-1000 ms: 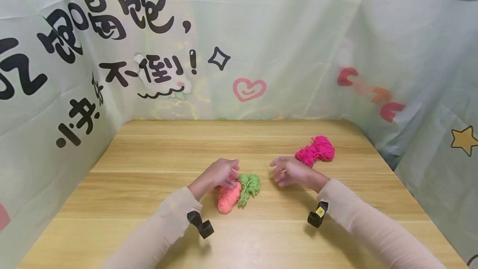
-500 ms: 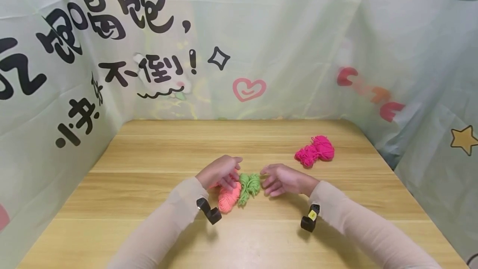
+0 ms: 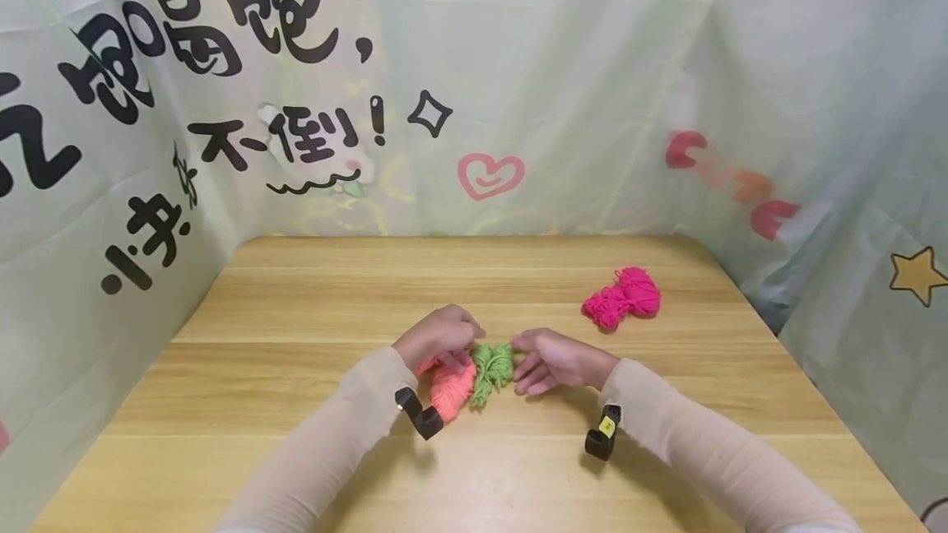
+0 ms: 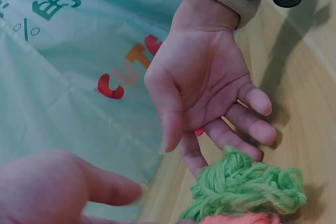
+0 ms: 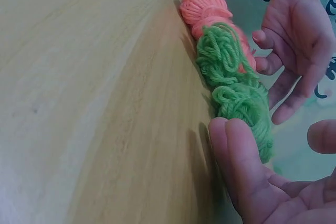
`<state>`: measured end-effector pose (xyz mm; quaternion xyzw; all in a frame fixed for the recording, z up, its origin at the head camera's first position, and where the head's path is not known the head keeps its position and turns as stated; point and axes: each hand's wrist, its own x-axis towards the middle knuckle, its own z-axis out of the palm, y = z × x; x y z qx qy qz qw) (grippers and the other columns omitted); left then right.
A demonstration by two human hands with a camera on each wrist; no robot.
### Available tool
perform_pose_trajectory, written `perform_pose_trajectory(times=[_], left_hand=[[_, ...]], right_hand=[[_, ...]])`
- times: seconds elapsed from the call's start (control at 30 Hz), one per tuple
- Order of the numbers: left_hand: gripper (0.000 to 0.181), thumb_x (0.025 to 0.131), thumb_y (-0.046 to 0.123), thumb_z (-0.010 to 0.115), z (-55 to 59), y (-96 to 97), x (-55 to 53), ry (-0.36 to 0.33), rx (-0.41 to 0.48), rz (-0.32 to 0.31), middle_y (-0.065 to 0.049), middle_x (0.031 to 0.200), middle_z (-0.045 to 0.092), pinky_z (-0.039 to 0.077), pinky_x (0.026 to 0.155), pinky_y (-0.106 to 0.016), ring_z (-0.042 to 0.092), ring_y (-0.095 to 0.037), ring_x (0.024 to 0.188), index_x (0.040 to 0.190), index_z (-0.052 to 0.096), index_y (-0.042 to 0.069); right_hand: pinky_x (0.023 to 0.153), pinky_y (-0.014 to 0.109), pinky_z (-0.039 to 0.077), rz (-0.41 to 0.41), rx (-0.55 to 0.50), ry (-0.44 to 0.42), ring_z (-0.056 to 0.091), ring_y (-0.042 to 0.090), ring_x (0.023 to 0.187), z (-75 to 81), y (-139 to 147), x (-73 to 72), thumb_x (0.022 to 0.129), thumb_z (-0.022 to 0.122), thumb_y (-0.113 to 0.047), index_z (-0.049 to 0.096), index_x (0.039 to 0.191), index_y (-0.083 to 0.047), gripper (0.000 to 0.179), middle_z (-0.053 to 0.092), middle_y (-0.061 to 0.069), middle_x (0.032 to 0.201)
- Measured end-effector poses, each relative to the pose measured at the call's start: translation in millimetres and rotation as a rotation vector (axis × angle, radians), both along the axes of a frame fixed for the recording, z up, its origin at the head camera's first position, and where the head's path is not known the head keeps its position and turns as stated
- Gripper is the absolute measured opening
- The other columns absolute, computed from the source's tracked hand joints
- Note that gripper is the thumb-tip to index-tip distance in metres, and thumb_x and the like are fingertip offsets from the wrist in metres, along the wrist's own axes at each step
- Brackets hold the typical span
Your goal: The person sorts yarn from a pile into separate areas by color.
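A green yarn bundle (image 3: 492, 368) and a coral yarn skein (image 3: 452, 393) lie side by side in the middle of the table. My left hand (image 3: 443, 334) hovers over the far part of the coral skein, its fingers loosely bent and pointing down behind the yarn. From the other side my right hand (image 3: 563, 360) faces the green bundle, palm inward, with relaxed fingers. In the right wrist view its fingertips (image 5: 233, 129) are right at the end of the green yarn. Neither hand grips anything. Part of the coral skein is hidden under the left hand.
A magenta yarn skein (image 3: 625, 298) lies farther back on the right of the wooden table (image 3: 333, 294). A printed cloth (image 3: 578, 64) hangs behind the table and along its sides. A small black camera is strapped to each wrist.
My right hand has moved left, from near the magenta skein to beside the green yarn. My left hand has shifted slightly right and farther back. The yarn has stayed in place.
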<state>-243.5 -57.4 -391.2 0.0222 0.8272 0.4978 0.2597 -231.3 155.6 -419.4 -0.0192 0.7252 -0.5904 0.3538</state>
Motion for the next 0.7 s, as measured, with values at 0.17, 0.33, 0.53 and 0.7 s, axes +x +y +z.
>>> perform_pose_trajectory(times=[0.17,0.33,0.53,0.7], left_hand=[[0.042,0.087,0.000,0.066,-0.2,4.0,-1.5,0.040,-0.105,-0.112,-0.014,0.084,0.065,0.056,0.057,-0.029,0.064,-0.021,0.067,0.127,0.055,-0.005],[0.039,0.082,-0.004,0.070,-1.3,7.4,-1.1,0.131,-0.216,-0.159,-0.010,0.074,0.064,0.055,0.055,-0.028,0.063,-0.017,0.060,0.120,0.060,-0.004],[0.033,0.080,-0.002,0.074,-1.6,8.9,0.1,0.199,-0.286,-0.191,-0.007,0.077,0.064,0.053,0.055,-0.026,0.063,-0.014,0.058,0.111,0.066,-0.002],[0.033,0.076,0.002,0.079,-0.4,10.4,-0.3,0.254,-0.340,-0.228,-0.008,0.088,0.064,0.054,0.063,-0.027,0.064,-0.016,0.072,0.107,0.069,0.001]], right_hand=[[0.067,0.035,0.058,-0.008,-0.001,0.008,0.066,0.025,0.072,-3.6,-3,-2.1,0.100,0.047,-0.018,0.035,0.137,0.007,0.046,0.060,0.025,0.095],[0.063,0.030,0.058,0.003,-0.011,0.004,0.065,0.021,0.069,-9.0,-4,-4.8,0.097,0.056,-0.010,0.035,0.137,0.008,0.048,0.061,0.020,0.090],[0.062,0.029,0.057,0.014,-0.013,0.019,0.064,0.018,0.066,-11.4,-5,-5.7,0.095,0.059,-0.007,0.041,0.130,0.007,0.041,0.062,0.016,0.083],[0.064,0.029,0.058,0.012,-0.008,0.040,0.063,0.018,0.068,-10.5,-5,-5.8,0.094,0.059,-0.002,0.046,0.117,0.006,0.027,0.060,0.015,0.086]])
